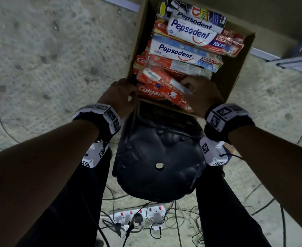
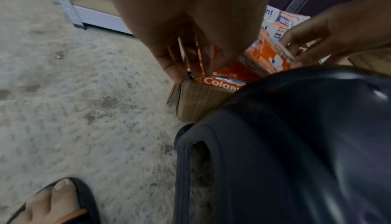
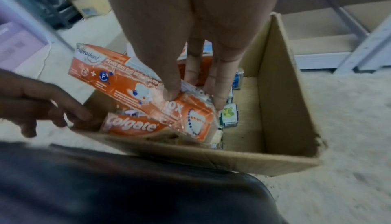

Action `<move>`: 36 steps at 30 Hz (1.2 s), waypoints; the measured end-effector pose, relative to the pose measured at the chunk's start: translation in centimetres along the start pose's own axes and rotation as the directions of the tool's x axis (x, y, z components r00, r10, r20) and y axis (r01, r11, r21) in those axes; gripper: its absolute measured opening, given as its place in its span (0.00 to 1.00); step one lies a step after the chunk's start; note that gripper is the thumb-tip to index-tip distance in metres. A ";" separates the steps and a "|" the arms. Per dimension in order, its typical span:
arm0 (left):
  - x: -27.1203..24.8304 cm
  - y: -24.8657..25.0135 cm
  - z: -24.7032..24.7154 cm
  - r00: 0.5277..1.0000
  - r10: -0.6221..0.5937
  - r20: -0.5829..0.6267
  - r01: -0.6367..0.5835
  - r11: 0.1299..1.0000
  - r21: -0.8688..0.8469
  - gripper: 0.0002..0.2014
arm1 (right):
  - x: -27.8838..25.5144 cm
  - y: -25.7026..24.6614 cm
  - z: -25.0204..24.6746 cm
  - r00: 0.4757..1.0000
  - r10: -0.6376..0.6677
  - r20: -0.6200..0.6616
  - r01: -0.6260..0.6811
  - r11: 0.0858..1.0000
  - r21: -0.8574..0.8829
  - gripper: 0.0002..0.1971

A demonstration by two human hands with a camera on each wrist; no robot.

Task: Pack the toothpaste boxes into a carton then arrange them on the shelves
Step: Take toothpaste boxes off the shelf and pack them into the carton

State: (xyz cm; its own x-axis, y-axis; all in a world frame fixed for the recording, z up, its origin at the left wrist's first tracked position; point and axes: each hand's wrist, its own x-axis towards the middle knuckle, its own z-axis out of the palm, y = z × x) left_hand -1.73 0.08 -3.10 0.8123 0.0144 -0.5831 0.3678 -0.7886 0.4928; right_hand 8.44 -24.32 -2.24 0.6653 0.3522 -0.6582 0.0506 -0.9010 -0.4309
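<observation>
An open brown carton [image 1: 235, 68] stands on the floor, filled on its left side with stacked Pepsodent and Colgate toothpaste boxes. My right hand [image 1: 200, 91] grips a red plastic-wrapped Pepsodent pack [image 1: 155, 75] that lies tilted on top at the near end, thumb on its face [image 3: 196, 92]. The pack [image 3: 127, 80] rests over a red Colgate box [image 3: 133, 125]. My left hand [image 1: 121, 93] holds the carton's near-left corner, fingers [image 2: 190, 70] dipping inside the wall [image 2: 196, 103]. The carton's right side [image 3: 281, 93] holds only a few small boxes low down.
A dark plastic stool [image 1: 159, 157] sits between my legs, against the carton's near wall. A power strip [image 1: 137, 214] with tangled cables lies behind it. A grey metal shelf frame [image 1: 298, 59] stands beyond the carton at the right. My sandalled foot [image 2: 52, 202] is on the concrete floor.
</observation>
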 end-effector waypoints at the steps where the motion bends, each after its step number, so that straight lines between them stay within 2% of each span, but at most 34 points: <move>1: 0.2 0.3 -0.1 1.000 0.013 0.008 -0.013 1.000 0.014 0.12 | -0.3 0.3 -0.4 0.998 0.045 -0.040 -0.042 0.998 0.056 0.16; 4: 1.1 1.1 -0.2 0.998 0.046 0.049 -0.048 0.998 0.028 0.17 | -1.2 1.2 -1.5 0.975 0.196 -0.104 -0.164 0.952 0.259 0.17; 7: 2.5 1.6 0.3 0.990 0.052 0.132 -0.066 0.992 0.111 0.23 | -1.7 2.0 -2.3 0.952 0.280 -0.120 -0.224 0.910 0.349 0.17; 10: 3.8 2.3 0.9 0.988 0.058 0.145 -0.075 0.990 0.118 0.24 | -1.7 2.4 -2.5 0.932 0.351 -0.087 -0.282 0.857 0.431 0.17; 15: 5.6 2.7 2.3 0.977 -0.015 0.213 -0.027 0.981 0.192 0.23 | -1.8 2.4 -1.8 0.930 0.365 -0.046 -0.299 0.823 0.483 0.18; 17: 6.0 2.7 2.6 0.968 -0.042 0.248 -0.017 0.973 0.232 0.25 | -1.8 2.3 -1.7 0.924 0.381 -0.024 -0.312 0.790 0.527 0.19; 19: 6.2 2.7 2.7 0.957 -0.059 0.283 -0.025 0.959 0.283 0.28 | -1.9 2.2 -1.6 0.926 0.377 -0.029 -0.310 0.799 0.516 0.21; 23: 6.4 3.1 2.7 0.958 -0.036 0.284 -0.078 0.922 0.379 0.26 | -2.0 2.1 -1.7 0.926 0.378 -0.004 -0.312 0.768 0.559 0.21; 26: 6.5 3.9 2.4 0.961 -0.015 0.278 -0.110 0.896 0.429 0.27 | -1.9 2.2 -1.7 0.931 0.365 -0.008 -0.304 0.787 0.536 0.21; 30: 6.2 4.4 2.4 0.960 0.012 0.279 -0.109 0.936 0.333 0.26 | -1.9 2.6 -1.7 0.937 0.350 -0.006 -0.295 0.799 0.524 0.22; 32: 6.1 4.6 2.2 0.959 0.020 0.284 -0.097 0.961 0.259 0.20 | -1.9 2.6 -1.7 0.936 0.353 0.005 -0.300 0.788 0.538 0.22; 34: 6.1 4.9 1.7 0.958 0.036 0.284 -0.111 0.962 0.251 0.14 | -1.9 2.7 -1.7 0.934 0.357 0.025 -0.310 0.773 0.554 0.21; 36: 6.1 5.4 1.0 0.949 0.026 0.315 -0.118 0.954 0.276 0.16 | -2.0 2.8 -1.8 0.929 0.367 0.038 -0.321 0.752 0.576 0.20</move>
State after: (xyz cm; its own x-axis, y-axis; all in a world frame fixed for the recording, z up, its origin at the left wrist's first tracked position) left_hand 4.75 -4.70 -4.59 0.6374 -0.2003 -0.7440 0.1300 -0.9238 0.3601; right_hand 8.62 -28.04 -1.04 0.6085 0.0066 -0.7935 -0.6042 -0.6444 -0.4686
